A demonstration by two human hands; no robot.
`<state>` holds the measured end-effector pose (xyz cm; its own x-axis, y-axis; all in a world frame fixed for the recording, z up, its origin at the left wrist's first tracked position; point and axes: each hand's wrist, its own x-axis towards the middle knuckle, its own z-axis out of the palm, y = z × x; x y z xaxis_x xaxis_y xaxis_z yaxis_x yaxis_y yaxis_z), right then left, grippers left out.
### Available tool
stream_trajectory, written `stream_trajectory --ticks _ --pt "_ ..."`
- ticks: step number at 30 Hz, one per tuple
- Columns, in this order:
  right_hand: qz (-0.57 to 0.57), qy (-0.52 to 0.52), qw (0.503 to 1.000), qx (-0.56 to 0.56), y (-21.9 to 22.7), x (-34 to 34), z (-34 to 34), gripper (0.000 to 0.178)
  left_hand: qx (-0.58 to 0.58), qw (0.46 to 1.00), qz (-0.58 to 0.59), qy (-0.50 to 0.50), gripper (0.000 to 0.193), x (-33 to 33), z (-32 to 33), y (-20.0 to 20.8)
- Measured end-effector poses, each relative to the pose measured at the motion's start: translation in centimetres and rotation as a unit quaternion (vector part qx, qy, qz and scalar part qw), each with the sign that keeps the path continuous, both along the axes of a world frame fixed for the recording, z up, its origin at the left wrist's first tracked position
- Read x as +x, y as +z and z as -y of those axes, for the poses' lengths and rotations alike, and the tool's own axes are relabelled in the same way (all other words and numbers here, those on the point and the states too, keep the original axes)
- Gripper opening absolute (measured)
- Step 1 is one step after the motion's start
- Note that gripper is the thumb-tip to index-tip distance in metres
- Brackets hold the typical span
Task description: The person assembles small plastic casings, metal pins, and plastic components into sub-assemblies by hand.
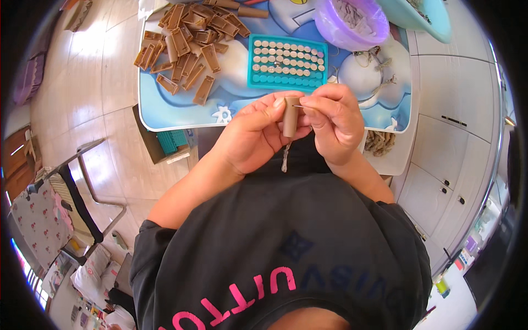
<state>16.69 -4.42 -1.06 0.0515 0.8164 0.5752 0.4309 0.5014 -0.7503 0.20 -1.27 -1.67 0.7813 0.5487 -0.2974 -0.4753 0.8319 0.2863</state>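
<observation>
My left hand (247, 132) is closed around a brown tapered plastic casing (290, 122), its thumb pressed on the side near the upper end. From the casing's lower end dangles a short bundle of twisted pale wires (285, 159). Beside the casing, my right hand (336, 118) pinches a thin, needle-like piece (300, 106) between thumb and forefinger. That piece points left, with its tip at the casing's side. Whether it goes into the casing is too small to tell. Both hands are just over the table's near edge.
On the blue patterned table (220, 99) lies a pile of brown casings (190, 41) at far left. A teal tray (251, 77) holds rows of round whitish pieces. Behind it stand a lined purple basin (324, 22) and a pale teal basin (440, 22). Loose wires (382, 66) lie right.
</observation>
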Motion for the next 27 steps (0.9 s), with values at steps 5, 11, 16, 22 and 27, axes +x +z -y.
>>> stream_trajectory --ticks 5,11,16,22,27 --pt "0.024 0.003 1.0 -0.014 0.0 0.0 -0.2 0.018 0.025 0.999 -0.026 0.011 0.039 0.2 0.2 0.3" --pt "-0.01 0.008 0.999 -0.038 0.4 0.7 -0.1 0.021 0.009 0.999 -0.035 0.025 0.037 0.7 0.7 0.8" --pt "0.036 0.021 0.999 -0.003 0.4 1.2 -0.1 0.012 -0.016 0.996 -0.087 0.031 0.027 1.5 0.7 1.8" --pt "0.037 0.028 0.999 -0.027 0.4 1.2 0.5 0.008 0.044 0.995 -0.086 0.012 0.026 1.4 0.6 1.2" --pt "0.025 0.023 0.998 -0.054 0.9 0.8 0.8 0.008 0.069 0.988 -0.137 0.017 0.025 1.1 0.6 1.9"
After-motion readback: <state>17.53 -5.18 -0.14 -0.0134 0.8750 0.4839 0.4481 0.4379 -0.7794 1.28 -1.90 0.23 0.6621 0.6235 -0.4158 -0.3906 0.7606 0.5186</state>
